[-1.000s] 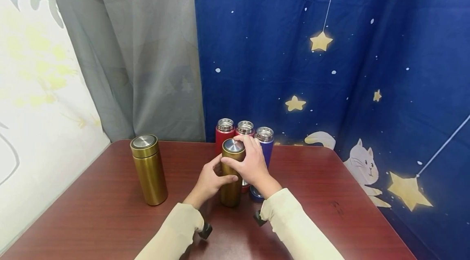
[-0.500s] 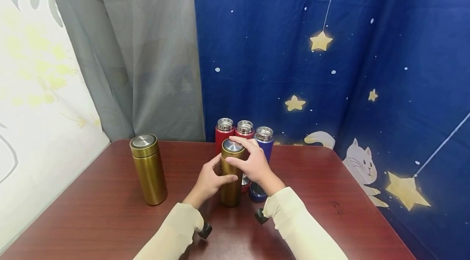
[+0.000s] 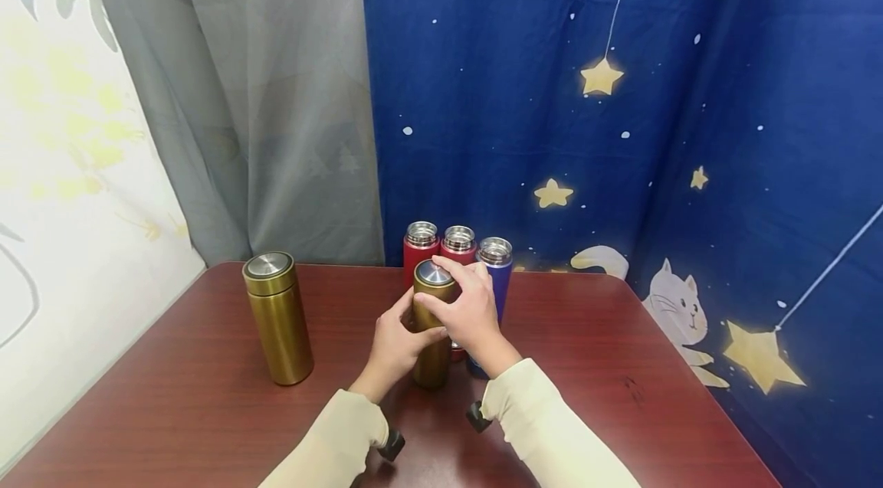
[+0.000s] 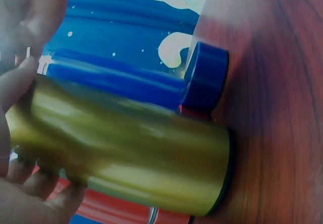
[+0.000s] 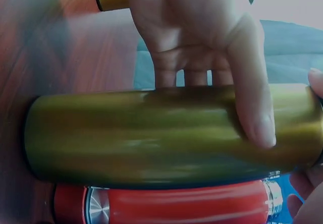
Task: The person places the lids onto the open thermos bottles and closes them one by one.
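A gold vacuum flask (image 3: 431,365) with a shiny silver-topped lid stands upright on the table between both hands. My left hand (image 3: 395,341) grips its body, with the thumb across the near side and the other fingers round the far side. My right hand (image 3: 474,313) holds the lid (image 3: 434,273) from the right, thumb on the near side and fingers over the far rim. In the right wrist view, the flask body (image 5: 141,138) hides part of the left fingers. The seam under the lid is mostly hidden by the hands.
Two red flasks (image 3: 420,252) and a blue flask (image 3: 498,273) stand lidless just behind. A blue lid (image 4: 207,77) and a red lid (image 5: 70,204) lie by their bases. Another gold flask (image 3: 281,327), lid on, stands at left on the red-brown table (image 3: 593,365).
My right hand has shifted its fingers round the lid, and its wrist has moved slightly left, covering more of the blue lid. The left hand keeps its grip; the flask stays in place.
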The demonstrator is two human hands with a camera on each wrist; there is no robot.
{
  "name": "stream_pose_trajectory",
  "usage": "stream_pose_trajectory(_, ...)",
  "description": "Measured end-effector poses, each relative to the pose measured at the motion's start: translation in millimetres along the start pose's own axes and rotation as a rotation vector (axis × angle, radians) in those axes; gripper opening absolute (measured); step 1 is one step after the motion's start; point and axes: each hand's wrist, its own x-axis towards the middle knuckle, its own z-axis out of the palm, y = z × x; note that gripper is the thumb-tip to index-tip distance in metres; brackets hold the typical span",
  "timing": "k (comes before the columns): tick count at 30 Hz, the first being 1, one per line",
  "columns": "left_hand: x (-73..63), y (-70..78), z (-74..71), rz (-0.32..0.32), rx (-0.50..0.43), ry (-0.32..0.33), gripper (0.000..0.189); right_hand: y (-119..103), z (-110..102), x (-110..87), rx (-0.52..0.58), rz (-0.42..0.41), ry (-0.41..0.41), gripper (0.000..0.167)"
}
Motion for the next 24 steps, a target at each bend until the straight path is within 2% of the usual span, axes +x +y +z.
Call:
stream_pose_trajectory(6, -5.8, -4.5, 7.7, 0.084, 0.078, 0.116, 0.082, -3.3, 3.3, -2.7, -0.052, -0.029, 0.063, 0.058)
stream_pose_trajectory(11, -9.1, -1.4, 12.3, 0.095, 0.105, 0.177, 0.082, -5.3, 5.1, -3.6, -0.06, -0.022, 0.091, 0.059)
stream_pose_trajectory(17, -8.2, -2.2, 9.2, 0.104, 0.086, 0.142, 0.081, -1.2, 4.0, -2.0, -0.062, -0.056, 0.057, 0.059)
stream_pose_trajectory(20, -7.4, -3.2, 6.2, 0.083, 0.069, 0.112, 0.082, 1.0, 2.5, -2.2, -0.028, -0.062, 0.012, 0.062)
stream_pose_trajectory(24, -7.7, -4.3, 2.4, 0.045, 0.05, 0.094, 0.084, 2.8, -0.3, -5.5, 0.052, -0.011, -0.058, 0.068)
